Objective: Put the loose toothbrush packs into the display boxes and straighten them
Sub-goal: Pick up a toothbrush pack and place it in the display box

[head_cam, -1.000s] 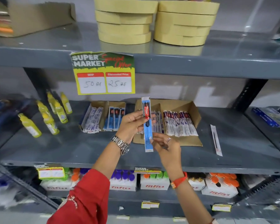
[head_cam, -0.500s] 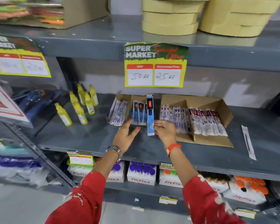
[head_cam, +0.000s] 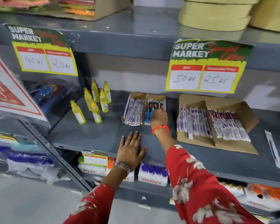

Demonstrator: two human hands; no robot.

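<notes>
A small cardboard display box [head_cam: 137, 95] on the grey shelf has two compartments: white-purple toothbrush packs [head_cam: 134, 113] on the left, blue toothbrush packs [head_cam: 150, 109] on the right. My right hand [head_cam: 159, 118] rests on the blue packs, fingers curled over them; I cannot tell whether it still grips one. My left hand [head_cam: 131, 148] lies flat on the shelf near its front edge, fingers spread. A larger display box [head_cam: 233, 147] to the right holds more white-purple packs [head_cam: 192, 122] and red-purple packs [head_cam: 226, 125]. One loose white pack [head_cam: 274, 150] lies on the shelf at far right.
Several yellow bottles [head_cam: 95, 105] stand left of the small box. Price signs [head_cam: 205, 67] hang from the upper shelf edge. Boxes of Fitfizz [head_cam: 153, 174] sit on the shelf below. Tape rolls [head_cam: 213, 13] are stacked on top.
The blue pack held in both hands went into the right compartment of the small box. My left hand let go and dropped flat onto the shelf. The view shifted left.
</notes>
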